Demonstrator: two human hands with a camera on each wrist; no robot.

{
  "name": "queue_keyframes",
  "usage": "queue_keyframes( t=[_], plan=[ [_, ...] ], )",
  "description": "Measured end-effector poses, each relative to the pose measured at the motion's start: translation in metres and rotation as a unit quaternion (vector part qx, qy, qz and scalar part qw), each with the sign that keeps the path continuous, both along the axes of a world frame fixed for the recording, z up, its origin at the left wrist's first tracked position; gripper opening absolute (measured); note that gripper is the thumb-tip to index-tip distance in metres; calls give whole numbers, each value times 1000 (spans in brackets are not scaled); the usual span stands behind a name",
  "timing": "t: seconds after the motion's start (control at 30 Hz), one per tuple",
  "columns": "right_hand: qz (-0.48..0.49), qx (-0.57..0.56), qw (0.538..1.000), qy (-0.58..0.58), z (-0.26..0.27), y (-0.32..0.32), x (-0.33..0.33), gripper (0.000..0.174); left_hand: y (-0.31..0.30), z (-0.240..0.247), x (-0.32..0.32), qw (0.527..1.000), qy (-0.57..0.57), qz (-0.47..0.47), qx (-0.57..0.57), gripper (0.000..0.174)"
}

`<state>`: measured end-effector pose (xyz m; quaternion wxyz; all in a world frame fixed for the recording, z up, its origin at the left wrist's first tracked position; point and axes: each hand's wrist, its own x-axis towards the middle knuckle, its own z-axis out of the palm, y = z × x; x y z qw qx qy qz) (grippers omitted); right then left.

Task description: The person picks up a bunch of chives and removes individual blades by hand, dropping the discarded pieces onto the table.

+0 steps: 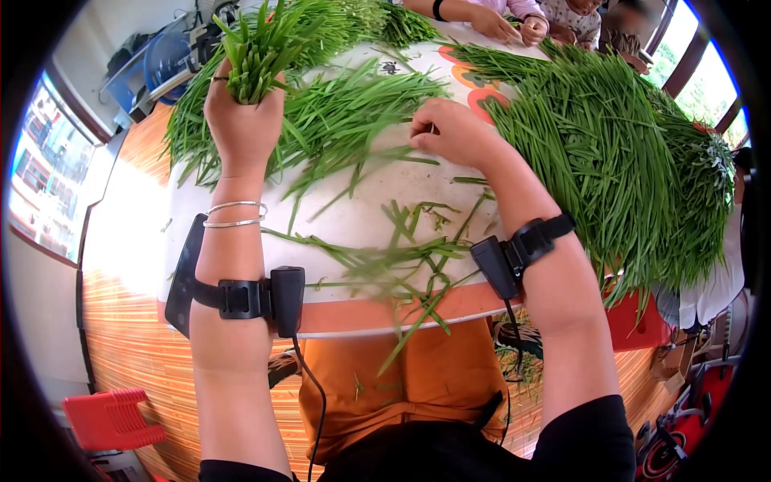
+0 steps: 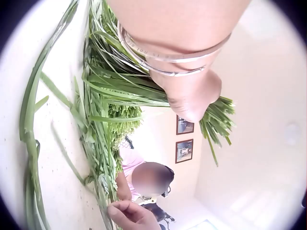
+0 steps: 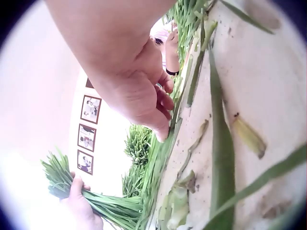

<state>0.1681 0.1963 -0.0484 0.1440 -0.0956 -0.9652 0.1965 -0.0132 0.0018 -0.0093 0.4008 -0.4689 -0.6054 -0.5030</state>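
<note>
My left hand point(image 1: 245, 128) grips a thick bundle of green chives point(image 1: 259, 68) and holds it up over the left of the table. Cut-looking ends of the bundle point(image 2: 218, 120) stick out past the fist in the left wrist view. My right hand point(image 1: 458, 136) is over the middle of the table, thumb and fingertips drawn together at a few chive blades. In the right wrist view its thumb point(image 3: 160, 129) lies right at the leaves. Beside it, a loose layer of chives point(image 1: 345, 112) spreads across the table. The fingertips are partly hidden.
A large heap of chives point(image 1: 602, 153) covers the table's right side. Scattered blades and trimmings point(image 1: 426, 257) lie near the front edge. Other people's hands point(image 1: 514, 30) work at the far side. A red stool point(image 1: 112, 419) stands on the floor at left.
</note>
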Motion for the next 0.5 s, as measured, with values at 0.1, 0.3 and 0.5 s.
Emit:
queue_keyframes(
  t=[0.1, 0.3, 0.5],
  plan=[
    [7, -35, 999, -14, 9, -6, 8, 14, 1, -1, 1, 1000, -5, -12, 4, 17],
    [12, -29, 995, -98, 9, -3, 5, 18, 1, -2, 1, 1000, -9, -11, 0, 16],
    [-47, -62, 995, 65, 6, 2, 1, 20, 1, -1, 1, 1000, 6, -9, -11, 17]
  ],
)
